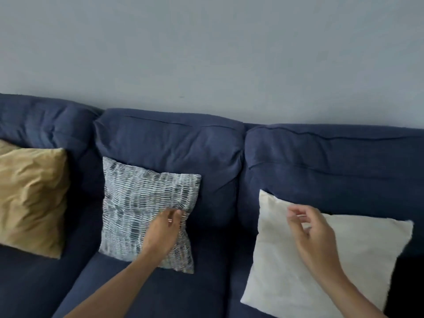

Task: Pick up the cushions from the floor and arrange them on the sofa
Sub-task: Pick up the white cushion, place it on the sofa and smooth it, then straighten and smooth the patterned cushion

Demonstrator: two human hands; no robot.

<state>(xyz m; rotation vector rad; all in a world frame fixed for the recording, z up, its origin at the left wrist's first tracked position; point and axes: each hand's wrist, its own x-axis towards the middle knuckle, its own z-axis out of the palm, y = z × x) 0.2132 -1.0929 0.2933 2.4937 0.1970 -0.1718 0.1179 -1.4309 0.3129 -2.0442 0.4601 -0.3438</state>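
Three cushions lean against the back of a dark blue sofa (169,143). A mustard-yellow cushion (29,198) stands at the left. In the middle is a grey-and-white patterned cushion (137,203), and my left hand (164,230) pinches its right edge, bunching the fabric. At the right a cream cushion (367,255) rests against the backrest. My right hand (309,230) hovers in front of its upper left part with fingers loosely apart, holding nothing. The floor is out of view.
A plain grey wall (206,47) rises behind the sofa. Bare blue seat cushions (160,290) show in front of the patterned cushion and between the cushions.
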